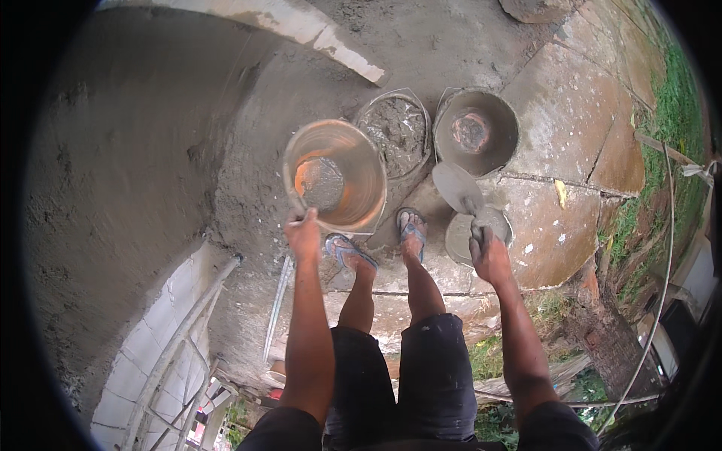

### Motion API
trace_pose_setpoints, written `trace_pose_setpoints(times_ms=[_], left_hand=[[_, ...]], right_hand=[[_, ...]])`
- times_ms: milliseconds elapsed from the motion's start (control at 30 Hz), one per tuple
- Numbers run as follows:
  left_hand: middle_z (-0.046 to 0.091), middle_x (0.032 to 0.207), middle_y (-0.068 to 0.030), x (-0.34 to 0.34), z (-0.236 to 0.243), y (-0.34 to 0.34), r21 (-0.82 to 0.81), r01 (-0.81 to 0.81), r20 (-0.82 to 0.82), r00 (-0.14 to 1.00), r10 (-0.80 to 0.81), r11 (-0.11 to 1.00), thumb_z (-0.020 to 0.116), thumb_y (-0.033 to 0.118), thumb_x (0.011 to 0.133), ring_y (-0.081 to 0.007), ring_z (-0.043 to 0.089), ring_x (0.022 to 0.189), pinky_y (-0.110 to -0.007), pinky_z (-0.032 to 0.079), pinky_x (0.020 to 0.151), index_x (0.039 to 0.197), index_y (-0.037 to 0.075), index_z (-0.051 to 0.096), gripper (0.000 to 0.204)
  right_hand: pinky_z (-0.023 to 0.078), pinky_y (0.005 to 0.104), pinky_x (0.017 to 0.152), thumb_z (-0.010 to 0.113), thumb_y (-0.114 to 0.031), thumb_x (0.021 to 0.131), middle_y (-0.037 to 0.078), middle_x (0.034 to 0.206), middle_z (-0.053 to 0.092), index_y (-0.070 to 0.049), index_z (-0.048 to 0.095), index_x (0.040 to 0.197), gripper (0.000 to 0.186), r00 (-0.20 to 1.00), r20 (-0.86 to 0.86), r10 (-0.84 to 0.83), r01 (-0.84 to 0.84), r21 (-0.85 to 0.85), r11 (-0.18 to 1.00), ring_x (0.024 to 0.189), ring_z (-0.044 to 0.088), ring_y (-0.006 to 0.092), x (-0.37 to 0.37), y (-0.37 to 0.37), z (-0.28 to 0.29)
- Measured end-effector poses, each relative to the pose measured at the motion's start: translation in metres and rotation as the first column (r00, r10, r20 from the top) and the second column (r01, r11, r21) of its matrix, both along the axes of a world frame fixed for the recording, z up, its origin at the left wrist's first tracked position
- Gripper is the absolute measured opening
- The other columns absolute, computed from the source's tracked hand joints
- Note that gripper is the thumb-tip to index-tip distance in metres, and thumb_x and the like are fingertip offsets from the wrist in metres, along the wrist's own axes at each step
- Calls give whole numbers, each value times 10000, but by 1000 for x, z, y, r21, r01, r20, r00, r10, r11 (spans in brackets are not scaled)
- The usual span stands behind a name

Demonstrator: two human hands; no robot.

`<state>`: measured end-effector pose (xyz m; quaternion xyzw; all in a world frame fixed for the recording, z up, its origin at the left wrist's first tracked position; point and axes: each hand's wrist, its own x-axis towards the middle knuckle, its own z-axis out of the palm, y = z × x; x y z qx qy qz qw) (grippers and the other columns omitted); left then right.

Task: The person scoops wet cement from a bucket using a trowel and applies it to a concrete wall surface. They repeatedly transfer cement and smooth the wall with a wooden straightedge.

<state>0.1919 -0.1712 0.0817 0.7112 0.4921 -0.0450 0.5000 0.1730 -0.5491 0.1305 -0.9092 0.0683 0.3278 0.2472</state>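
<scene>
My left hand [302, 237] grips the near left rim of a cement-smeared orange bucket [353, 188], which has grey wet mix in its bottom. My right hand [489, 255] is closed on the handle of a grey, oval-bladed trowel [451, 184], held over a round container of grey liquid [466, 248]. Beyond them stand a bucket filled with lumpy grey mix [393, 133] and a grey bucket with residue at the bottom [492, 128], both with wire handles. My sandalled feet are just below the orange bucket and beside the liquid container.
A curved grey cement surface [128, 150] fills the left, with pale panels and poles [195, 323] below it. A long pale beam [331, 41] lies at the top. Cracked stone paving [571, 98], grass [665, 105], a cable [669, 240] and a tree trunk [609, 349] are on the right.
</scene>
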Motion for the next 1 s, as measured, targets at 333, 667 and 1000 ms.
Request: trace_pose_setpoints(times_ms=[333,667,1000], left_hand=[[600,1064,-68,-157,-29,137,-346,-258,9,961,278,902,547,70,869,-162,594,930,-334,478,790,1140,29,518,275],[593,882,2,-249,-44,91,-460,-551,-128,817,562,696,596,11,808,-112,572,806,-270,452,672,1012,98,559,225],[565,1064,-53,-256,-120,14,-620,-513,-178,829,530,593,581,13,827,-152,566,932,-302,479,774,1125,69,509,312]], right_hand=[[487,433,862,430,-113,882,204,1044,615,1,538,1133,295,790,-131,599,-611,-256,749,1054,585,342,141,177,-211],[494,441,847,415,-154,900,181,1049,630,-61,530,1173,311,897,-222,381,-441,-475,762,994,617,331,132,152,-150],[483,422,868,425,-123,862,182,1079,623,-65,612,1069,285,864,-120,490,-495,-383,780,1026,594,349,129,153,-123]])
